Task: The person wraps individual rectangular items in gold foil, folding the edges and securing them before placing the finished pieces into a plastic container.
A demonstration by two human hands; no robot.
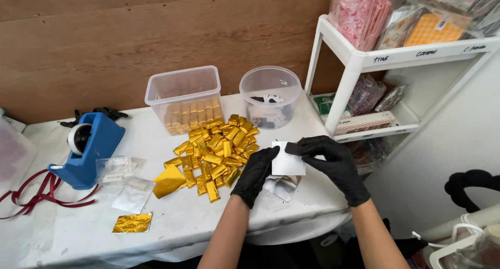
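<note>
The left hand (256,174) and right hand (333,162) pinch a white paper sheet (288,163) between them — thin, light, easily creased, I'd judge — best held at its edges.

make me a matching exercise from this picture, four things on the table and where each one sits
Things:
1. blue tape dispenser
2. round clear tub
3. pile of gold-wrapped bars
4. white square sheet

Places:
a. held between the two black-gloved hands
b. at the left of the table, beside the dark red ribbon
c. at the back of the table, next to the white shelf unit
d. in the middle of the table, in front of the rectangular clear box

Pairs: 1-b, 2-c, 3-d, 4-a
</note>
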